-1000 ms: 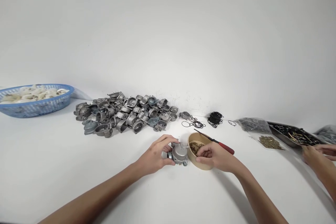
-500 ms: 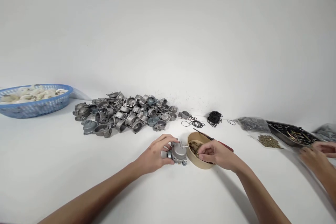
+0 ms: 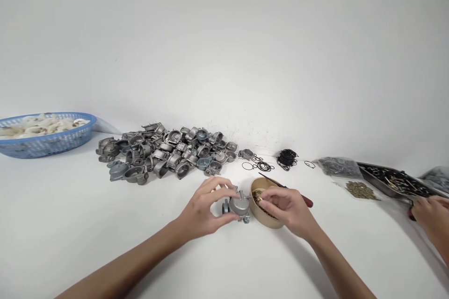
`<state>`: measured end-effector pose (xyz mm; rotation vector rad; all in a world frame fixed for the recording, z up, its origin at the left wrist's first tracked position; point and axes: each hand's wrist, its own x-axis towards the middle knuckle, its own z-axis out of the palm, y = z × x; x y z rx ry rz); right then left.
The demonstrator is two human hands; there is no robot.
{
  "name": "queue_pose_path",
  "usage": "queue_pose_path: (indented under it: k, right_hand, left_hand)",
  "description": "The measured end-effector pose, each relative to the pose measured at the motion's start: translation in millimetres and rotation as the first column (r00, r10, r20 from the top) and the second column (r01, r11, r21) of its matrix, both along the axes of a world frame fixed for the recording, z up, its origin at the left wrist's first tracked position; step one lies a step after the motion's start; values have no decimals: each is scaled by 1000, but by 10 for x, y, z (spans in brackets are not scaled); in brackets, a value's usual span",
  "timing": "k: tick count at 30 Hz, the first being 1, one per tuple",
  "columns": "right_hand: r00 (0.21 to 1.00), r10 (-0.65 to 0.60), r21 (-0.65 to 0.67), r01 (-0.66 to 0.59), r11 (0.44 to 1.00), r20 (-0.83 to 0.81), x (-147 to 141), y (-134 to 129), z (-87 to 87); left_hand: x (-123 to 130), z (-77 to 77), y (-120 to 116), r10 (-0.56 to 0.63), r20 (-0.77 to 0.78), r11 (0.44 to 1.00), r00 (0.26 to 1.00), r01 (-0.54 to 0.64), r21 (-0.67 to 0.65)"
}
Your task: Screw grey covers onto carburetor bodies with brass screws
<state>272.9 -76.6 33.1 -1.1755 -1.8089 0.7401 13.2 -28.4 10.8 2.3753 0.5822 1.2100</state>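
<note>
Head view, lower centre of the frame. I am steadying a small grey metal casting (image 3: 239, 206) on the white desk (image 3: 70, 224) with my left hand (image 3: 203, 210), whose fingers are curling closed around the casting's left side. My right hand (image 3: 287, 208) is hovering over a round tan bowl (image 3: 264, 218) just right of the casting, fingertips pinching together above the small brass parts (image 3: 258, 195) inside; I cannot tell whether a part is actually caught between them. A red-handled tool (image 3: 302, 197) is lying across the bowl's far rim.

Above centre-left, a heap of like castings (image 3: 164, 152) is resting on the desk; right of it lie loose black O-rings (image 3: 286, 158). A blue basket (image 3: 45, 140) is sitting at the left edge, and a metal tray (image 3: 393, 181) of mixed hardware at the right, where another person's hand (image 3: 433, 217) is working.

Judgement: the step goes best with the casting pressed flat so it is not rocking, and a single brass part being picked with fingertips only, clear of the tool.
</note>
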Motion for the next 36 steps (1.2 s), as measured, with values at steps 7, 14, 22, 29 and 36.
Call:
queue_pose_path:
  k: [7,14,22,29,36]
  right_hand:
    - [996,92,229,-89,969,-3,-356,-161,-80]
    - [991,104,265,-77,961,-87,-353,-98,-144]
    - [999,-9,373,28,927,-53,-276,-70,-133]
    - [973,-10,321,-67,945,232,31,101,-134]
    - [962,55,352,-151,924,268,-46,72,-160]
  left_hand:
    - [130,-44,-187,-122,160,966,979,154,-208]
    - [148,-12,-210,-101,209,882,973,184,-433]
    - [45,47,-83,-43,157,934,987,96,-344]
    - [-197,131,173,-148,-114,980,982,130,-154]
    - [-109,31,135,-94,-117,974,989,67,-216]
